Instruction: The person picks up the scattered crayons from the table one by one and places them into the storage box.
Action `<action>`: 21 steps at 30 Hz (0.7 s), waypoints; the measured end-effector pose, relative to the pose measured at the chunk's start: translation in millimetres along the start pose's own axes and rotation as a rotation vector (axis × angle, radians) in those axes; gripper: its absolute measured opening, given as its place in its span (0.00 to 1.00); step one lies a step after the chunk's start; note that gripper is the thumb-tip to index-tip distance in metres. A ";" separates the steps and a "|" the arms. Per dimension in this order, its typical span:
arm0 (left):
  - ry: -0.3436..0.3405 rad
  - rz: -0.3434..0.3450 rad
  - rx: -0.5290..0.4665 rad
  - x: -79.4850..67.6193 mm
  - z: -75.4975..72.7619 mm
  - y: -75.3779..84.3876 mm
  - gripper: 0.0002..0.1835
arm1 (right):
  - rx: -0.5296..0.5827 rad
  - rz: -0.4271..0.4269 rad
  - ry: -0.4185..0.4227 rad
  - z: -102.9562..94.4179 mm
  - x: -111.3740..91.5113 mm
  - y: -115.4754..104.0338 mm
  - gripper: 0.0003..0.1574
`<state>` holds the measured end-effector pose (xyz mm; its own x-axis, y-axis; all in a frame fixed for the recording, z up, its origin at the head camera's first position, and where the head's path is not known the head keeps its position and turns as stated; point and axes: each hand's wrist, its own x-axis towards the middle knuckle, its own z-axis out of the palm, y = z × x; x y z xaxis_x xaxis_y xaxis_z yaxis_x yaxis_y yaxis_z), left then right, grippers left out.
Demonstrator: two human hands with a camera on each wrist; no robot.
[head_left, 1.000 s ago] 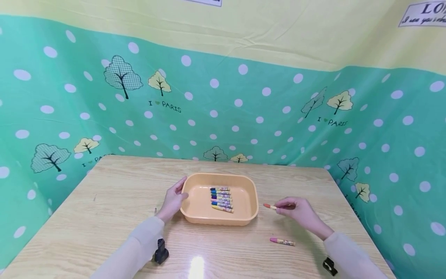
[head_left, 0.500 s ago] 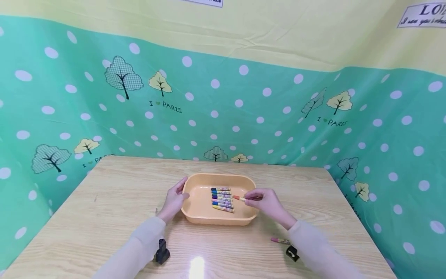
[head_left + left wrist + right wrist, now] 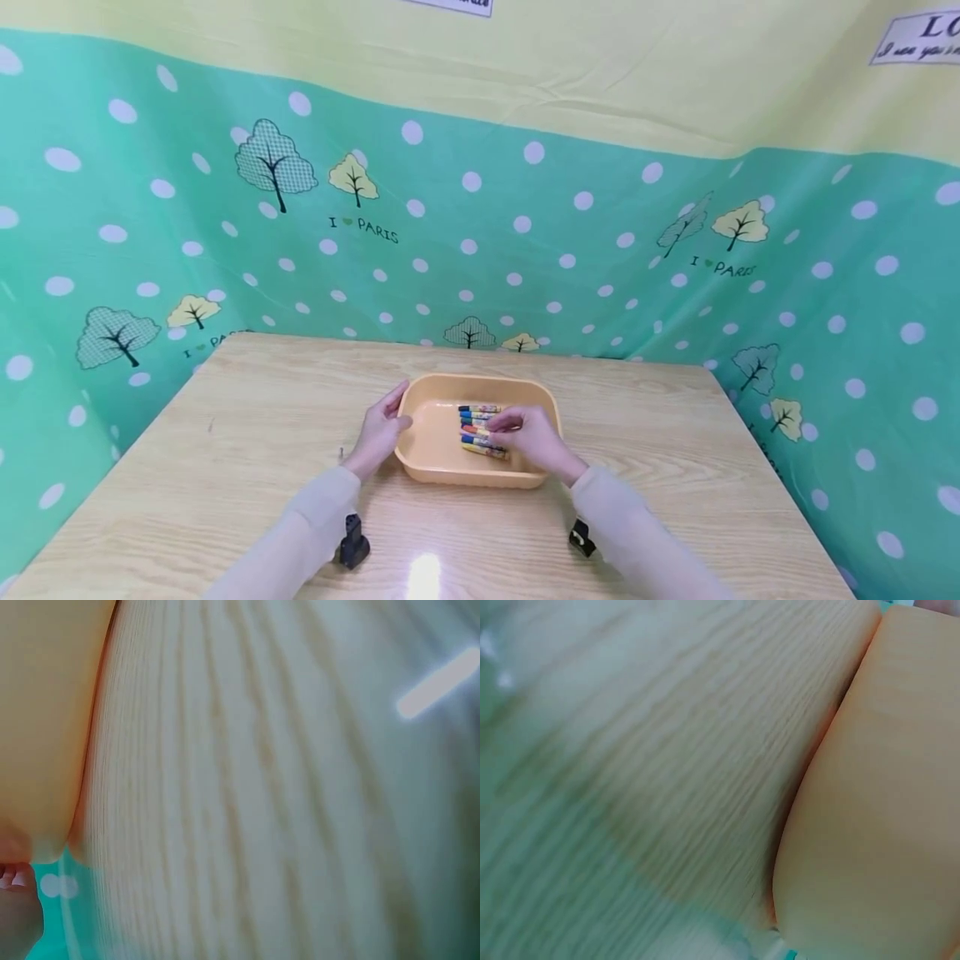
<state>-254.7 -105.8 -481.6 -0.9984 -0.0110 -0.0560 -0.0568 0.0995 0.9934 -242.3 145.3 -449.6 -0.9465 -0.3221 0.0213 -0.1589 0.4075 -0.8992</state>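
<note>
A peach plastic tray point(image 3: 480, 478) lies on the table in the head view, with several crayons point(image 3: 484, 451) in a row inside it. My left hand point(image 3: 377, 433) grips the tray's left end, thumb over the rim and fingers along the outside. Reaching in over the right rim, my right hand point(image 3: 534, 435) pinches an orange-tipped crayon point(image 3: 472, 431) just above the row. Its fingers cover part of the row, so I cannot tell whether that crayon touches the others. Only the tray's outer wall point(image 3: 877, 810) and some tabletop fill most of the right wrist view.
The wood-grain table point(image 3: 247, 467) extends around the tray on all sides. A green and yellow printed curtain point(image 3: 450, 208) hangs behind and beside it. A black device point(image 3: 353, 543) sits at the left wrist, and another point(image 3: 581, 537) at the right wrist.
My right hand has carried the orange-tipped crayon leftward from the table into the tray, over the row. A pink crayon on the table is now hidden by the right sleeve. The left hand keeps its grip.
</note>
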 end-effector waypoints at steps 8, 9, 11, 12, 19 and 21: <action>-0.014 0.011 -0.017 0.1 1.5 2.2 0.37 | 0.025 0.077 -0.084 3.8 6.4 4.9 0.12; -0.013 0.013 -0.015 -0.3 1.5 2.4 0.37 | 0.023 0.085 -0.087 4.0 6.7 6.1 0.12; -0.012 0.018 -0.014 -0.9 1.4 2.4 0.37 | 0.022 0.102 -0.094 4.3 7.1 8.4 0.12; -0.012 0.018 -0.015 -1.0 1.2 2.1 0.37 | 0.013 0.108 -0.098 4.6 7.1 9.4 0.12; 0.001 0.016 -0.001 -0.8 0.0 -0.6 0.37 | -0.034 0.111 -0.115 6.2 7.9 10.5 0.11; 0.007 0.017 0.005 -0.6 -0.2 -1.2 0.37 | -0.032 0.113 -0.104 6.3 8.4 10.3 0.11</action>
<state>-254.1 -106.1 -482.7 -0.9991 -0.0158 -0.0383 -0.0397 0.1046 0.9937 -250.1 141.5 -461.5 -0.9251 -0.3582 -0.1262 -0.0630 0.4724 -0.8791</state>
